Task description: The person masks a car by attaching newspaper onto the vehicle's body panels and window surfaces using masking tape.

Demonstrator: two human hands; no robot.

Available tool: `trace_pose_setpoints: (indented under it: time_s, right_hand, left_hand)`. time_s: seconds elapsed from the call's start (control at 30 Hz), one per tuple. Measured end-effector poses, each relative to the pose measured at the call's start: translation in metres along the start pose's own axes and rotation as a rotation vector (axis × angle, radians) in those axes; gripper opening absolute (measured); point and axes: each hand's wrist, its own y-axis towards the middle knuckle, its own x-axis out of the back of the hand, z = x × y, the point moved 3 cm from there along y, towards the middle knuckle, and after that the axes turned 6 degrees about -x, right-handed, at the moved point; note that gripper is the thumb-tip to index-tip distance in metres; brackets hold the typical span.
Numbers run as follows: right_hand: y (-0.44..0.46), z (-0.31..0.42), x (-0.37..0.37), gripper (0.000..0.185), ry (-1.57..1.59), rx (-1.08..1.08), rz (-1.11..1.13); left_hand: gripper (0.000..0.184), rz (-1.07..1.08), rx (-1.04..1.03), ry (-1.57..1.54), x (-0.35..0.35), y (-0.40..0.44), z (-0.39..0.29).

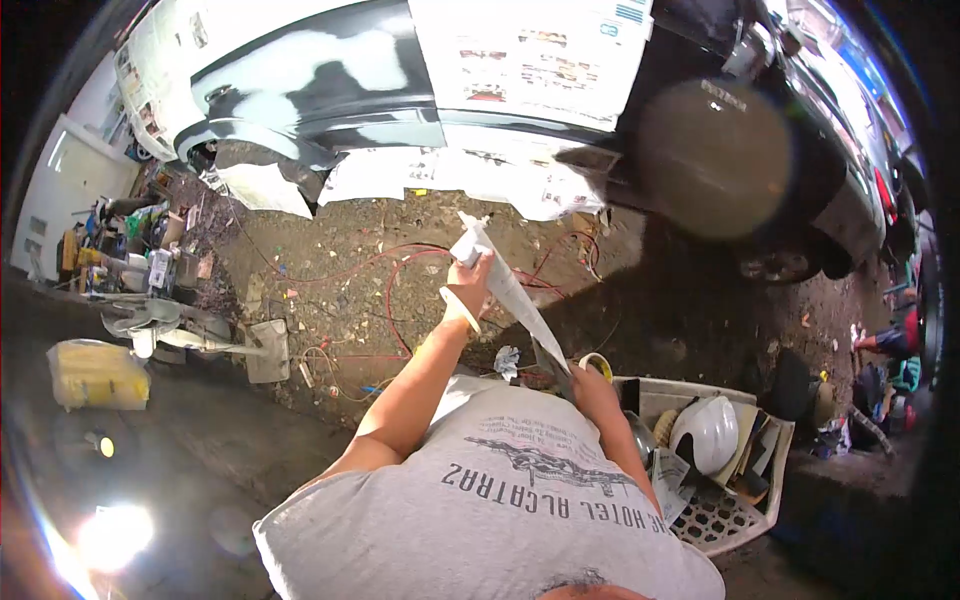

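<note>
A long strip of whitish paper [515, 297] stretches between my two hands in front of my shirt. My left hand [472, 281] is closed on its upper end, near a crumpled white part, with a pale ring of tape [460, 309] around the wrist. Close to my body, my right hand [594, 390] is closed on the lower end, where a darker flat edge shows; a roll of tape [597, 366] is beside it. Fine finger detail is small in view.
A car panel [330, 75] masked with newspaper [525, 60] spans the top. Red hose [390, 300] lies on the dirt floor. At right, a white plastic chair [780, 440] holds a white helmet-like object [706, 435]. A fan [150, 325] and yellow wrapped block [98, 375] are left.
</note>
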Motion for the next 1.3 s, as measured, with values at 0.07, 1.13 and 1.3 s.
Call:
trace_pose_setpoints:
  time_s: [0.07,1.13,1.3]
  right_hand:
    - [0.022,0.007,-0.019,0.036,-0.043,0.008,0.026]
    - [0.54,0.009,0.134,0.015,1.17,-0.544,-0.557]
    - [0.629,-0.064,0.168,0.026,1.169,-0.586,-0.597]
  left_hand:
    - [0.034,0.014,-0.073,0.113,0.031,0.014,0.011]
    - [0.058,0.237,0.665,0.952,0.345,0.074,0.201]
    - [0.058,0.092,0.728,0.946,0.314,0.141,0.227]
